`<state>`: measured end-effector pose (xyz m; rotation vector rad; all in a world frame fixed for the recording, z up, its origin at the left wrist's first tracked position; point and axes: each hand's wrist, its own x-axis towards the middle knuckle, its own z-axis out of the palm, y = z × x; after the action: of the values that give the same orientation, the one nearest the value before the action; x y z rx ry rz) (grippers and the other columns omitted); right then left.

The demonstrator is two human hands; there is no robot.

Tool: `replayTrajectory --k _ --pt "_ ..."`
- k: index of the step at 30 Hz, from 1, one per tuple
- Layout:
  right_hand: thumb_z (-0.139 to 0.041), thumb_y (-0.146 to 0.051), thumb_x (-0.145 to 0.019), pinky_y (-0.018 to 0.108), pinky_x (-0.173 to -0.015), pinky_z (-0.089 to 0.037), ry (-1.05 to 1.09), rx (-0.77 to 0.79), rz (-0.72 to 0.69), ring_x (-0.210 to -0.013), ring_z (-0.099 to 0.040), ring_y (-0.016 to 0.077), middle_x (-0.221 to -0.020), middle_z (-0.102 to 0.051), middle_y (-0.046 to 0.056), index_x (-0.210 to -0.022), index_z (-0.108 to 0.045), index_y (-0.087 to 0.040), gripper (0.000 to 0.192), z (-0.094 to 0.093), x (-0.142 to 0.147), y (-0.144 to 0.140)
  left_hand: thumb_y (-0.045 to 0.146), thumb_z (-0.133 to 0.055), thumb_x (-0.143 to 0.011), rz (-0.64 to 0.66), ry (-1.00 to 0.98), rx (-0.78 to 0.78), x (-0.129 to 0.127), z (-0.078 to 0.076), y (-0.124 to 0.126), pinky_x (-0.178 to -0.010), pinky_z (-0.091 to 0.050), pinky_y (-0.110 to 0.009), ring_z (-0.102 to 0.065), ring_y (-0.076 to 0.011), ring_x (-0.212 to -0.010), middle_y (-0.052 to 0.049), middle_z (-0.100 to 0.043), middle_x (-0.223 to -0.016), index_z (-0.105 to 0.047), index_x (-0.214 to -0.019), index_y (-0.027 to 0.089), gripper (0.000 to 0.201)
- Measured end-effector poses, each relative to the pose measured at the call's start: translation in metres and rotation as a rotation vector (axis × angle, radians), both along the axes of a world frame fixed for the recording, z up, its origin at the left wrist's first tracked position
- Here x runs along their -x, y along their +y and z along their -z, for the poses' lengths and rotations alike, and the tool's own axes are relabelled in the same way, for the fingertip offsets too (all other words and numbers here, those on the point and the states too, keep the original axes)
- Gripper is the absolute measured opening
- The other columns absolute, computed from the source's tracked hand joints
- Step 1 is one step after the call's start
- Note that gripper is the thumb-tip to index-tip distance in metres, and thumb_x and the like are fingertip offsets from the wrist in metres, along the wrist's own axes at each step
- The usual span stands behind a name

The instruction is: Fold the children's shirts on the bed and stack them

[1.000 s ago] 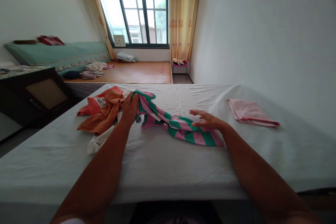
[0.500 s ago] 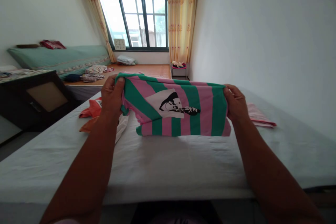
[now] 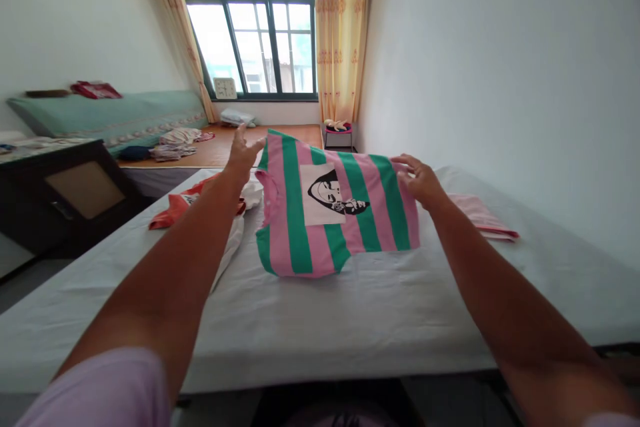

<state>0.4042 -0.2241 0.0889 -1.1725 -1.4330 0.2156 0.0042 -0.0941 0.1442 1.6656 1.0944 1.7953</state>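
Since half a second ago the striped shirt [image 3: 335, 213] has swung round: it hung stretched sideways between both hands with its stripes upright, and now it tips with the neck end toward ten o'clock and the hem falling toward me onto the bed [image 3: 350, 320]. I read it as a pink-and-green tee with a white printed patch at its chest, held up off the white sheet at the top and just brushing it at the lower edge.

As far as I can judge, the shirt is picked out of the pile and opened up flat, print side facing me; it is not yet laid down, and no fold is made in it.

My left hand [image 3: 243, 153] sits at eleven o'clock of the shirt, at its top corner. Its grip looks released: fingers spread and pointing up, only touching the cloth edge, if at all. My right hand [image 3: 419, 180] is at three o'clock of the shirt, its grip pinched on the shoulder edge, fingers curled loosely over the fabric, carrying the weight.

Just beyond the left hand, at nine o'clock, lies an orange garment [image 3: 183, 207] with a white garment [image 3: 235, 233] under it, both crumpled on the sheet. At three o'clock, past the right hand, a folded pink cloth [image 3: 483, 217] lies flat. Farther off, at twelve o'clock, I see a window [image 3: 255, 47] with yellow curtains [image 3: 343, 33].
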Motion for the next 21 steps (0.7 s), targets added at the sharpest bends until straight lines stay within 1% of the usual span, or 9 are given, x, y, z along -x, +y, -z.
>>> replayTrajectory --k 2,3,6,8,9,13,16,18,21 --pt "-0.064 -0.026 -0.076 0.040 -0.089 -0.052 -0.184 0.065 0.011 -0.122 -0.052 0.0274 -0.133 -0.057 0.006 -0.111 -0.069 -0.025 0.035 0.008 -0.006 -0.014 0.040 -0.076 -0.067 0.059 0.171 0.064 0.007 0.018 -0.012 -0.104 -0.039 -0.045 -0.047 -0.0299 -0.128 -0.015 -0.055 -0.135 -0.060 -0.122 0.018 0.061" --pt "-0.062 -0.026 -0.077 0.042 -0.090 -0.051 -0.248 0.122 -0.010 -0.124 -0.051 0.0281 -0.134 -0.056 0.006 -0.113 -0.068 -0.026 0.036 0.013 -0.009 -0.023 0.044 -0.074 -0.070 0.145 0.281 0.100 0.012 0.028 -0.024 -0.102 -0.041 -0.045 -0.052 -0.0292 -0.122 -0.014 -0.061 -0.128 -0.063 -0.117 0.018 0.055" --pt "-0.064 -0.032 -0.077 0.046 -0.094 -0.048 -0.422 0.354 -0.234 -0.115 -0.057 0.0287 -0.123 -0.065 0.006 -0.113 -0.069 -0.027 0.037 0.032 -0.021 -0.051 0.048 -0.069 -0.074 0.528 0.680 0.204 0.028 0.060 -0.066 -0.095 -0.048 -0.039 -0.064 -0.0248 -0.106 -0.010 -0.070 -0.111 -0.071 -0.105 0.020 0.042" --pt "-0.069 -0.032 -0.071 0.045 -0.099 -0.045 -0.533 0.453 -0.397 -0.113 -0.058 0.0287 -0.117 -0.068 0.005 -0.110 -0.071 -0.027 0.039 0.049 -0.029 -0.065 0.039 -0.069 -0.075 0.752 0.943 0.194 0.037 0.079 -0.094 -0.097 -0.047 -0.036 -0.062 -0.0233 -0.111 -0.008 -0.069 -0.117 -0.070 -0.108 0.023 0.037" --pt "-0.071 -0.029 -0.069 0.044 -0.101 -0.044 -0.580 0.475 -0.442 -0.113 -0.058 0.0286 -0.116 -0.068 0.005 -0.108 -0.071 -0.027 0.040 0.058 -0.033 -0.070 0.033 -0.069 -0.074 0.805 1.040 0.169 0.041 0.088 -0.106 -0.100 -0.045 -0.035 -0.060 -0.0232 -0.115 -0.008 -0.066 -0.121 -0.069 -0.112 0.024 0.039" --pt "-0.065 -0.016 -0.065 0.041 -0.097 -0.045 -0.680 0.456 -0.392 -0.108 -0.059 0.0275 -0.112 -0.069 0.006 -0.108 -0.071 -0.025 0.044 0.091 -0.043 -0.072 0.013 -0.060 -0.073 0.791 1.146 0.062 0.044 0.121 -0.131 -0.107 -0.039 -0.036 -0.054 -0.0223 -0.123 -0.008 -0.061 -0.129 -0.062 -0.124 0.025 0.052" --pt "-0.061 -0.012 -0.065 0.040 -0.093 -0.046 -0.692 0.427 -0.294 -0.101 -0.061 0.0263 -0.103 -0.071 0.007 -0.102 -0.073 -0.024 0.040 0.100 -0.045 -0.062 0.011 -0.055 -0.076 0.705 1.084 0.024 0.034 0.136 -0.129 -0.103 -0.042 -0.035 -0.060 -0.0215 -0.112 -0.008 -0.066 -0.119 -0.069 -0.112 0.024 0.041" --pt "-0.060 -0.014 -0.067 0.039 -0.090 -0.047 -0.679 0.410 -0.277 -0.094 -0.062 0.0251 -0.096 -0.071 0.006 -0.097 -0.074 -0.024 0.034 0.096 -0.046 -0.058 0.015 -0.054 -0.079 0.654 1.034 0.037 0.030 0.135 -0.124 -0.100 -0.045 -0.035 -0.063 -0.0213 -0.106 -0.007 -0.070 -0.112 -0.073 -0.104 0.024 0.032" --pt "-0.060 -0.022 -0.074 0.039 -0.091 -0.046 -0.596 0.330 -0.299 -0.094 -0.062 0.0241 -0.096 -0.071 0.006 -0.093 -0.074 -0.023 0.024 0.078 -0.051 -0.060 0.030 -0.053 -0.085 0.629 0.925 0.102 0.037 0.118 -0.115 -0.098 -0.046 -0.035 -0.063 -0.0225 -0.104 -0.007 -0.071 -0.108 -0.073 -0.104 0.020 0.029"
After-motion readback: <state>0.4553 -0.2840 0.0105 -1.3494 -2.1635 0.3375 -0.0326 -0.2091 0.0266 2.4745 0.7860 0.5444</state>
